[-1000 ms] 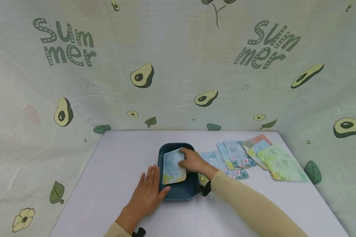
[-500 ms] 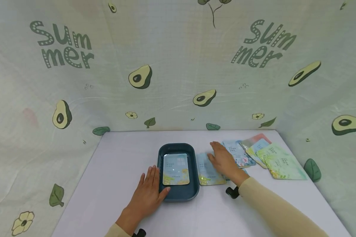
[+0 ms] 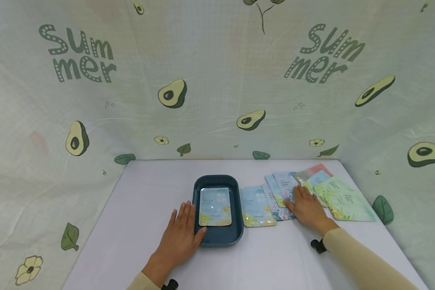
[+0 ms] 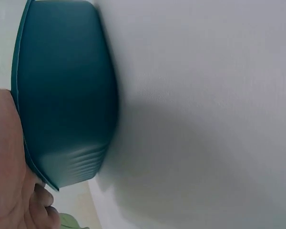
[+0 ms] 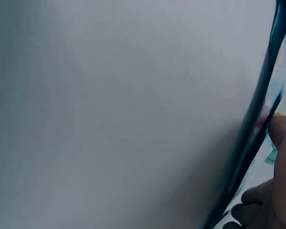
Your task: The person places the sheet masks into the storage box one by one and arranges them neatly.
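Observation:
My left hand [image 3: 179,237] lies with straight fingers along the left rim of a dark blue rectangular tray [image 3: 219,240]; the left wrist view shows the tray's outer wall [image 4: 62,81] close by. Flat in the tray lies a light blue printed sachet [image 3: 215,207]. My right hand [image 3: 309,209] reaches over the overlapping blue floral sachets [image 3: 284,185] right of the tray, fingers extended and thumb on them. In the right wrist view the thumb [image 5: 283,136] touches the sachets' edge, and the other fingertips are dark and partly hidden.
A second light blue sachet [image 3: 257,206] lies just right of the tray. Green sachets [image 3: 348,201] and a red-and-silver one [image 3: 317,171] fan out at the far right. A printed cloth backdrop [image 3: 217,80] rises behind and beside the white table [image 3: 159,177].
My right hand let go of the light blue sachet, which now lies flat in the tray, and moved right to the other sachets. My left hand stayed at the tray.

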A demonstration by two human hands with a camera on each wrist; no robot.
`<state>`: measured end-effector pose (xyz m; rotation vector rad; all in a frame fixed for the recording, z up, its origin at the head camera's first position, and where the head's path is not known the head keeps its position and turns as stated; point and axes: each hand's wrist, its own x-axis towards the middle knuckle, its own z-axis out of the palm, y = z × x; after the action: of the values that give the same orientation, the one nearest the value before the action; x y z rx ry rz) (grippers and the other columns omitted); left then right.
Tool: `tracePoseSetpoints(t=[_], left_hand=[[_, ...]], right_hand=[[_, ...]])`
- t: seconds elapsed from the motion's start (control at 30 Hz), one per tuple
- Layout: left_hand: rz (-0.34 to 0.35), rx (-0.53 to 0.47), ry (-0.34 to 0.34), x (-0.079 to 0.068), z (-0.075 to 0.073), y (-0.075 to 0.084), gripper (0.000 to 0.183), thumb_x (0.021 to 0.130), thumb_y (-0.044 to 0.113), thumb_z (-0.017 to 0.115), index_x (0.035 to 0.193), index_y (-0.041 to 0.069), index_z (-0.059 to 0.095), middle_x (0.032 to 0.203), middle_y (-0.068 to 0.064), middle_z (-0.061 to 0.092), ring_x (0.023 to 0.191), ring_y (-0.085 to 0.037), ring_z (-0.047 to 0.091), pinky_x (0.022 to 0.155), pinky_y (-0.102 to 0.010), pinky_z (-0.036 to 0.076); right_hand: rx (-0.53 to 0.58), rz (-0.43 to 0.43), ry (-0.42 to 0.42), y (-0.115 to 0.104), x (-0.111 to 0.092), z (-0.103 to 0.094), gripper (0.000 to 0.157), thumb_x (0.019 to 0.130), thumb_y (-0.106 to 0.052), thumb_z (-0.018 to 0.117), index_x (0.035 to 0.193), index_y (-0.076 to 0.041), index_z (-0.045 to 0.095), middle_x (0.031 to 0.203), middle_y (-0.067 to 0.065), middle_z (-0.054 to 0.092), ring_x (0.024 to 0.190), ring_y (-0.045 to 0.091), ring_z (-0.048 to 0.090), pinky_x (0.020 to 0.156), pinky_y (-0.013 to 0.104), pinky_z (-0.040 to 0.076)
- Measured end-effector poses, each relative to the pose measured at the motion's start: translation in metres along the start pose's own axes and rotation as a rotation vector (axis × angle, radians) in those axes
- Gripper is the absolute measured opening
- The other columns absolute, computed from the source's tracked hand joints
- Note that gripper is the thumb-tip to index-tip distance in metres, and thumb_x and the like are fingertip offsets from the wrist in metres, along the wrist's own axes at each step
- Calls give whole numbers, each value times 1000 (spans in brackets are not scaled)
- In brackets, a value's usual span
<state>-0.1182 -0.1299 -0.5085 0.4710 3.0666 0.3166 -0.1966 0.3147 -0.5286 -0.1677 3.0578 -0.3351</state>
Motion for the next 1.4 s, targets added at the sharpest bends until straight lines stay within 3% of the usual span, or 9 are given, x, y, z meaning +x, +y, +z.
tracePoseSetpoints(t=[0.3, 0.6, 0.8, 0.93, 1.03, 1.2, 1.3, 1.4], left_hand=[[2, -10, -5, 0, -2, 2, 86, 109, 58, 45, 166, -3, 24, 174, -22, 22, 163, -37, 19, 130, -58, 22], [-1, -40, -18, 1, 1, 1, 89, 108, 61, 45, 166, -3, 21, 174, -22, 19, 163, -37, 16, 131, -57, 19], [-5, -66, -13, 1, 2, 1, 88, 108, 59, 47, 166, -3, 22, 174, -23, 19, 163, -37, 15, 131, -57, 19], [-8, -61, -16, 0, 2, 0, 89, 108, 60, 46, 167, -2, 21, 175, -22, 17, 164, -37, 15, 131, -57, 19], [-6, -62, -16, 0, 2, 0, 88, 109, 60, 45, 167, -2, 21, 175, -22, 17, 164, -37, 15, 131, -57, 20], [5, -84, -1, -1, 0, 1, 88, 109, 58, 47, 166, -3, 22, 174, -23, 19, 163, -39, 17, 130, -58, 21], [7, -90, 7, -2, 0, 1, 87, 109, 57, 48, 166, -4, 22, 174, -23, 20, 163, -39, 18, 130, -58, 22], [2, -84, 2, -2, 0, 2, 87, 109, 57, 48, 166, -3, 21, 174, -23, 20, 163, -38, 17, 130, -58, 22]], right_hand=[[17, -53, -7, -14, -8, 8, 81, 112, -49, 43, 156, 18, 32, 164, 38, 28, 155, 57, 20, 123, 75, 15], [62, -199, 25, -40, -27, 15, 72, 111, -44, 51, 157, 11, 39, 165, 31, 35, 156, 52, 27, 122, 72, 24], [38, -263, 0, -54, -49, 20, 70, 111, -47, 51, 159, 4, 42, 167, 26, 36, 156, 46, 30, 124, 68, 26], [12, -329, 7, -61, -56, 20, 65, 110, -45, 53, 156, 1, 49, 163, 23, 44, 152, 45, 39, 122, 65, 33], [6, -361, 63, -60, -47, 14, 59, 108, -41, 60, 150, 0, 55, 155, 20, 53, 144, 43, 49, 118, 62, 41], [-15, -313, 171, -41, -8, -6, 63, 103, -40, 69, 148, 1, 55, 144, 23, 58, 134, 42, 54, 112, 62, 46], [-60, -271, 162, -26, 16, -13, 76, 98, -48, 74, 151, 1, 51, 142, 25, 56, 132, 45, 51, 109, 66, 44], [-92, -239, 100, -17, 30, -15, 92, 90, -59, 78, 155, -1, 47, 145, 26, 52, 134, 49, 47, 108, 70, 42]])
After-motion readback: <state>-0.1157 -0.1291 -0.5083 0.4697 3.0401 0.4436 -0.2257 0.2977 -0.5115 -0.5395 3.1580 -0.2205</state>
